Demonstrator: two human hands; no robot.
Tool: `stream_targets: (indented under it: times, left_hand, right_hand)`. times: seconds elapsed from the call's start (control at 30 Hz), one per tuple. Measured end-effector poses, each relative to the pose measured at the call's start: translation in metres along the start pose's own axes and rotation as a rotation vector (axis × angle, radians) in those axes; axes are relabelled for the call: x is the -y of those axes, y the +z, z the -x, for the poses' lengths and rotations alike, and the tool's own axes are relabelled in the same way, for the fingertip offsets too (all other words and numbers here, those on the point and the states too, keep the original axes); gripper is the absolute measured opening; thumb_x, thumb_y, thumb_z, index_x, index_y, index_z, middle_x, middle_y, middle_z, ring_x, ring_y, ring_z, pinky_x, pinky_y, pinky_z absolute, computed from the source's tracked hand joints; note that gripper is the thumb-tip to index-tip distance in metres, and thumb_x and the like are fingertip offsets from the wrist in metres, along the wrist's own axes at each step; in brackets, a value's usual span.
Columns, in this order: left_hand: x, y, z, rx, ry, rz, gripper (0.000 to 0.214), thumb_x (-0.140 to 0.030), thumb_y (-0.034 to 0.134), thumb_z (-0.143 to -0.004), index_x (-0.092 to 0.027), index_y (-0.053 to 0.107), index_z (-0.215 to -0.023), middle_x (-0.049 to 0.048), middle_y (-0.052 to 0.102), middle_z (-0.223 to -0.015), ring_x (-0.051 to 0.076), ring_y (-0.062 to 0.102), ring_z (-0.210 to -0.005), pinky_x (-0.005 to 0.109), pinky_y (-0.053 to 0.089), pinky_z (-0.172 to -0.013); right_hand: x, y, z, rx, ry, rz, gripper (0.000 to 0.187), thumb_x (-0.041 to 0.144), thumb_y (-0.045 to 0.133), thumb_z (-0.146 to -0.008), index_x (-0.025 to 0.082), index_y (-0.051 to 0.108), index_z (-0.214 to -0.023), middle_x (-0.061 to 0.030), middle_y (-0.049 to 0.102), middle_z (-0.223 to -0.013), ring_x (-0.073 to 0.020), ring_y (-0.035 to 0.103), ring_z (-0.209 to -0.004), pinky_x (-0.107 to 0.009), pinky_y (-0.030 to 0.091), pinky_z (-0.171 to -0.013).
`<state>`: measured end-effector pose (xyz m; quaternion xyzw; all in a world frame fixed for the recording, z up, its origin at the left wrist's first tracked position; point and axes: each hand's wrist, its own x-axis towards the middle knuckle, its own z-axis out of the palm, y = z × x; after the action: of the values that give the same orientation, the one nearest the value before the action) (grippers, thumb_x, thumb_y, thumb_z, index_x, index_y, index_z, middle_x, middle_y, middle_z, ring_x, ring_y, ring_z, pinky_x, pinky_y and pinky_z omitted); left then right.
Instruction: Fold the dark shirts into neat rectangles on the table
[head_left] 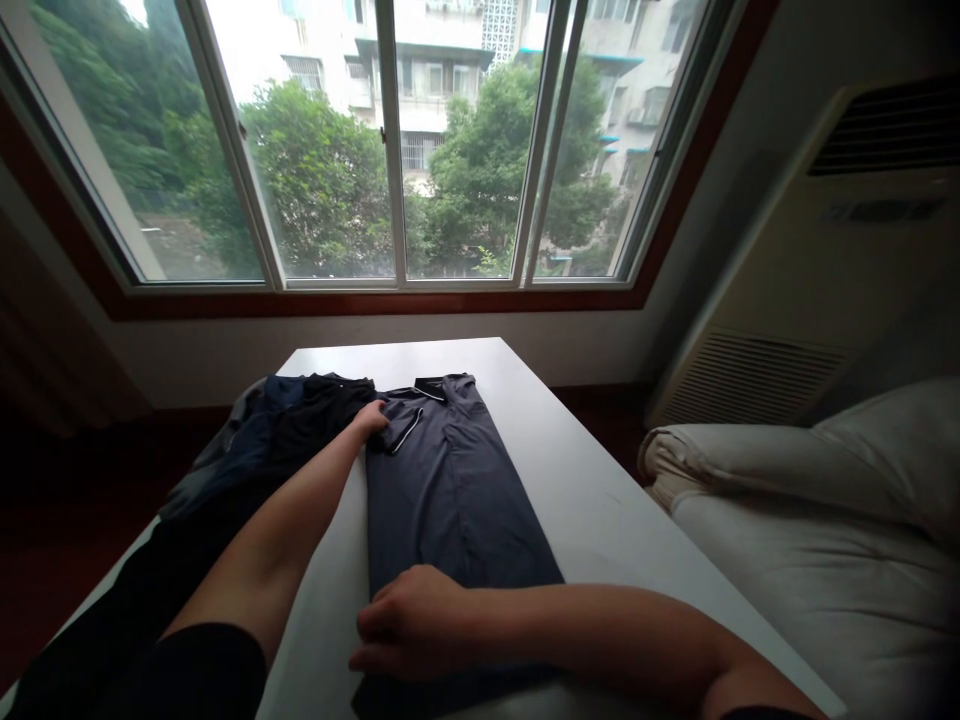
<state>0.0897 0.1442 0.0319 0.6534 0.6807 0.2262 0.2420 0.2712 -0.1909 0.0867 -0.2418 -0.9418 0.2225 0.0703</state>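
A dark grey polo shirt (pixel 450 490) lies lengthwise on the white table, its collar at the far end. One short sleeve with a white-lined edge is turned in over the body. My left hand (pixel 370 420) reaches to the shirt's far left side, its fingers closed on the cloth by that sleeve. Across the near end lies my right hand (pixel 416 622), fingers curled at the shirt's left edge near the hem; the cloth under them is mostly hidden by the hand.
Dark clothes (pixel 300 410), black, navy and grey, are heaped along the left side of the white table (pixel 570 480). A pale sofa (pixel 810 540) stands to the right, with an air conditioner (pixel 810 260) behind it. A window (pixel 397 150) is beyond the table.
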Motion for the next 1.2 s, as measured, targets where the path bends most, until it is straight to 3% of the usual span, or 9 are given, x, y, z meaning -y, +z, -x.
stream_targets:
  times: [0.1, 0.23, 0.33, 0.5, 0.63, 0.77, 0.93, 1.2]
  left_hand:
    - [-0.008, 0.0, 0.002, -0.002, -0.058, 0.016, 0.045, -0.013, 0.076, -0.076, -0.011, 0.066, -0.121, 0.0135, 0.076, -0.11, 0.025, 0.073, -0.093, 0.028, 0.054, -0.077]
    - [-0.023, -0.004, 0.001, -0.078, -0.095, 0.029, 0.014, -0.016, 0.065, -0.09, -0.009, 0.066, -0.102, 0.0153, 0.075, -0.103, 0.024, 0.07, -0.096, 0.028, 0.05, -0.082]
    - [-0.038, -0.008, -0.002, -0.159, -0.112, 0.039, 0.012, -0.019, 0.059, -0.096, -0.007, 0.064, -0.098, 0.0166, 0.075, -0.101, 0.025, 0.069, -0.099, 0.029, 0.047, -0.085]
    - [-0.069, -0.008, -0.012, -0.283, -0.059, 0.047, 0.016, -0.02, 0.061, -0.093, -0.013, 0.068, -0.106, 0.0172, 0.076, -0.108, 0.03, 0.07, -0.104, 0.034, 0.049, -0.088]
    - [-0.096, 0.013, -0.013, -0.268, 0.122, 0.051, 0.024, -0.019, 0.057, -0.095, -0.02, 0.073, -0.113, 0.0107, 0.076, -0.112, 0.025, 0.069, -0.108, 0.032, 0.048, -0.094]
    - [-0.115, 0.057, 0.003, -0.147, 0.275, 0.048, 0.028, -0.019, 0.06, -0.094, -0.019, 0.073, -0.119, 0.0076, 0.078, -0.106, 0.021, 0.071, -0.098, 0.029, 0.051, -0.089]
    - [-0.115, 0.097, 0.03, -0.057, 0.413, -0.003, 0.025, -0.022, 0.068, -0.091, -0.021, 0.075, -0.115, 0.0088, 0.077, -0.114, 0.025, 0.068, -0.113, 0.035, 0.047, -0.105]
    - [-0.091, 0.093, 0.067, -0.024, 0.616, -0.11, 0.042, -0.035, 0.057, -0.102, -0.019, 0.062, -0.141, 0.0144, 0.057, -0.152, 0.029, 0.046, -0.146, 0.045, 0.03, -0.125]
  right_hand:
    - [-0.004, -0.004, 0.006, -0.066, 0.003, -0.213, 0.04, 0.056, 0.063, -0.098, 0.021, 0.058, -0.078, 0.0056, 0.06, -0.071, -0.0092, 0.057, -0.067, -0.02, 0.033, -0.058]
    - [-0.011, -0.008, 0.016, -0.128, 0.003, -0.343, 0.038, 0.047, 0.067, -0.095, 0.019, 0.054, -0.073, 0.0079, 0.05, -0.065, -0.0066, 0.048, -0.06, -0.019, 0.031, -0.056]
    - [-0.016, -0.013, 0.028, -0.17, 0.014, -0.399, 0.037, 0.044, 0.069, -0.094, 0.019, 0.052, -0.072, 0.0082, 0.048, -0.065, -0.0063, 0.045, -0.059, -0.019, 0.03, -0.055]
    - [-0.02, -0.029, 0.058, -0.164, 0.1, -0.583, 0.025, 0.038, 0.069, -0.095, 0.018, 0.062, -0.083, 0.0064, 0.056, -0.071, -0.0075, 0.049, -0.063, -0.018, 0.037, -0.059]
    - [-0.025, -0.032, 0.084, -0.152, 0.199, -0.638, 0.02, 0.036, 0.069, -0.096, 0.017, 0.066, -0.088, 0.0056, 0.057, -0.073, -0.008, 0.049, -0.063, -0.018, 0.037, -0.059]
    - [-0.032, -0.03, 0.106, -0.144, 0.232, -0.508, 0.018, 0.033, 0.069, -0.094, 0.017, 0.067, -0.086, 0.0054, 0.057, -0.073, -0.0081, 0.048, -0.064, -0.019, 0.035, -0.06]
    - [-0.039, -0.036, 0.121, -0.071, 0.257, -0.359, 0.013, 0.03, 0.07, -0.092, 0.018, 0.071, -0.089, 0.0033, 0.064, -0.077, -0.0099, 0.052, -0.068, -0.02, 0.037, -0.065]
    - [-0.047, -0.031, 0.124, 0.071, 0.093, -0.285, 0.011, 0.029, 0.072, -0.09, 0.024, 0.078, -0.098, 0.0037, 0.07, -0.077, -0.013, 0.061, -0.068, -0.021, 0.042, -0.067]
